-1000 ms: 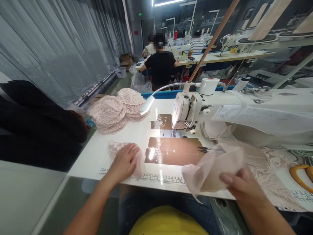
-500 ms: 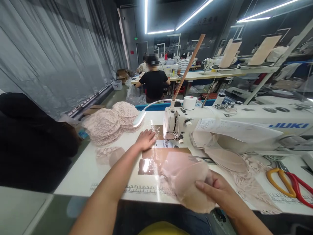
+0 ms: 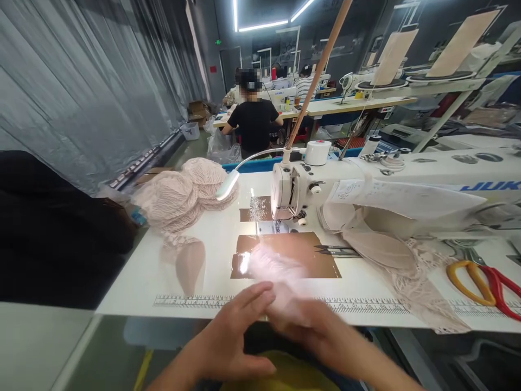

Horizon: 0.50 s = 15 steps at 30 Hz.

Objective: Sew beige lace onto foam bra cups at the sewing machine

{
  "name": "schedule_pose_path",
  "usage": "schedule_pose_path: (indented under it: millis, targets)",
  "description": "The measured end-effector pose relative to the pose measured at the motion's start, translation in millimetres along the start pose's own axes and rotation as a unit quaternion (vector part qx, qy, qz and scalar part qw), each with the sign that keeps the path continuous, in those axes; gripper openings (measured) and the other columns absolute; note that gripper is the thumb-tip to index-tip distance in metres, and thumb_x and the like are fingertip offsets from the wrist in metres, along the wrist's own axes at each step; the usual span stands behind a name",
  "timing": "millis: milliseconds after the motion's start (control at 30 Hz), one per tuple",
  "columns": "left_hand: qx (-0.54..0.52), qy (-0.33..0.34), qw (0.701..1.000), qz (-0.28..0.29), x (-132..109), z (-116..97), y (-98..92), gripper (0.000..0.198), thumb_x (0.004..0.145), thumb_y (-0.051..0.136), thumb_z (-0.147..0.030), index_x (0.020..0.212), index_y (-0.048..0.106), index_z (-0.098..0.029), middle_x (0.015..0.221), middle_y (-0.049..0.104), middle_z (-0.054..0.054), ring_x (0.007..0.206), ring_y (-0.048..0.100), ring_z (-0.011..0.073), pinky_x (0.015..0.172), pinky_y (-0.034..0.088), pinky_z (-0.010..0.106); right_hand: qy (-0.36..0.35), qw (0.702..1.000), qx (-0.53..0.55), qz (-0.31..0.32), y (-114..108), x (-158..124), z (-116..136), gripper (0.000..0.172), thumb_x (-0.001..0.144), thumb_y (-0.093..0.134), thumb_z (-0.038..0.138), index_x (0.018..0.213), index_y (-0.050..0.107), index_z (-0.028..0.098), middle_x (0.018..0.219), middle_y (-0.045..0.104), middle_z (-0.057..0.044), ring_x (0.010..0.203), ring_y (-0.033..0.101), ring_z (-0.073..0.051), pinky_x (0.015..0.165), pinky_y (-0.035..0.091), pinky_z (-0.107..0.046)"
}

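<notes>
My right hand [image 3: 315,328], smeared by motion, grips a pale pink bra cup piece [image 3: 280,266] at the table's front edge. The blurred fabric stretches forward over the brown taped patch [image 3: 321,260]. Just left of it, my left hand [image 3: 238,326] has its thumb and fingers apart. Its fingertips come close to the fabric; whether they touch it I cannot tell. Beyond both hands stands a white sewing machine [image 3: 366,174], its needle area lit by a small lamp [image 3: 228,185].
Stacked lace cups [image 3: 166,198] lie at the back left, with a single lace-edged cup [image 3: 190,266] before them. On the right are more cup pieces [image 3: 378,250], thread snips [image 3: 337,251] and red-and-yellow-handled scissors [image 3: 474,282]. A ruler strip [image 3: 191,300] follows the front edge. A person [image 3: 256,127] sits ahead.
My left hand has drawn back from beside the needle to the front edge. My right hand has moved left with the cup piece, bringing both hands close together. The view has shifted slightly.
</notes>
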State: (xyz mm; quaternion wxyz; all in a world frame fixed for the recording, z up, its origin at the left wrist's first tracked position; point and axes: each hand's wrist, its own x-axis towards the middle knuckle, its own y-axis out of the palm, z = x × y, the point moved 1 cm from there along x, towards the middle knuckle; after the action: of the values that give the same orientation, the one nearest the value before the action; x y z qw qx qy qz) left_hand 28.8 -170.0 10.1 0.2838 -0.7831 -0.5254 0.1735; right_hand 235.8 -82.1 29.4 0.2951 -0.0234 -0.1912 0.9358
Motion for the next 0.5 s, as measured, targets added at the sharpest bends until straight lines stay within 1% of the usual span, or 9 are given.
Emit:
schedule_pose_path:
  millis: [67,100,133,233,333,367,433,467,500]
  targets:
    - [-0.026,-0.036,0.999,-0.030,-2,-6,7.0,0.080,0.066,0.074,-0.026,0.139,0.041,-0.024,0.138,0.050,0.010,0.122,0.049,0.0299,0.104,0.040,0.038,-0.045,0.995,-0.022,0.087,28,14,4,0.011,0.081,0.049,0.016,0.077,0.059,0.018,0.076,0.063,0.000,0.067,0.055,-0.013,0.060,0.043,-0.021]
    - [-0.052,-0.051,0.996,-0.043,-3,-8,9.7,0.070,0.068,0.069,-0.022,0.135,0.046,-0.025,0.131,0.057,0.008,0.115,0.055,0.0271,0.099,0.043,0.035,-0.070,0.992,-0.036,0.097,36,17,6,0.012,0.079,0.048,0.012,0.079,0.058,0.018,0.078,0.063,-0.001,0.068,0.055,-0.013,0.060,0.042,-0.021]
    - [-0.078,-0.065,0.993,-0.057,-5,-9,11.7,0.060,0.072,0.064,-0.018,0.130,0.051,-0.025,0.123,0.062,0.006,0.107,0.060,0.0242,0.094,0.047,0.032,-0.097,0.991,-0.054,0.079,40,18,7,0.013,0.076,0.048,0.009,0.080,0.057,0.018,0.079,0.063,-0.001,0.068,0.055,-0.013,0.060,0.042,-0.021]
    - [-0.099,-0.109,0.980,-0.133,-16,-3,11.6,0.034,0.079,0.054,-0.016,0.110,0.064,-0.022,0.102,0.069,0.003,0.089,0.064,0.0199,0.080,0.050,0.027,-0.175,0.978,-0.101,-0.047,28,14,9,0.018,0.069,0.053,0.006,0.080,0.052,0.020,0.076,0.060,-0.001,0.062,0.052,-0.012,0.055,0.037,-0.021]
    - [-0.051,-0.168,0.959,-0.223,-31,11,5.1,0.021,0.083,0.054,-0.023,0.099,0.067,-0.020,0.093,0.069,0.004,0.087,0.063,0.0213,0.077,0.048,0.028,-0.227,0.949,-0.112,-0.187,1,5,13,0.025,0.070,0.056,0.002,0.083,0.050,0.023,0.078,0.057,0.000,0.064,0.053,-0.011,0.054,0.037,-0.020]
    - [-0.056,-0.184,0.952,-0.239,-35,14,3.0,0.020,0.086,0.053,-0.027,0.097,0.068,-0.019,0.090,0.069,0.005,0.086,0.062,0.0215,0.075,0.047,0.028,-0.232,0.936,-0.116,-0.238,-7,3,14,0.026,0.070,0.057,0.002,0.085,0.051,0.023,0.079,0.056,0.000,0.068,0.054,-0.012,0.056,0.038,-0.020]
    - [-0.131,-0.200,0.945,-0.225,-40,15,1.2,0.028,0.090,0.047,-0.035,0.092,0.068,-0.016,0.080,0.067,0.005,0.079,0.061,0.0204,0.071,0.046,0.028,-0.209,0.923,-0.120,-0.299,-14,3,16,0.025,0.072,0.058,0.003,0.085,0.053,0.023,0.078,0.057,0.000,0.072,0.055,-0.013,0.061,0.041,-0.022]
    - [-0.193,-0.189,0.944,-0.191,-40,12,1.8,0.033,0.091,0.045,-0.040,0.091,0.068,-0.015,0.078,0.067,0.006,0.077,0.061,0.0197,0.069,0.046,0.028,-0.175,0.936,-0.109,-0.287,-14,5,15,0.022,0.072,0.059,0.004,0.084,0.054,0.022,0.077,0.057,0.000,0.072,0.055,-0.014,0.062,0.041,-0.023]
    - [-0.262,-0.161,0.940,-0.145,-39,8,3.1,0.038,0.091,0.045,-0.045,0.095,0.067,-0.014,0.082,0.067,0.008,0.076,0.061,0.0196,0.067,0.046,0.027,-0.126,0.959,-0.081,-0.241,-10,8,12,0.016,0.073,0.059,0.007,0.081,0.055,0.021,0.075,0.057,0.000,0.071,0.054,-0.014,0.061,0.041,-0.023]
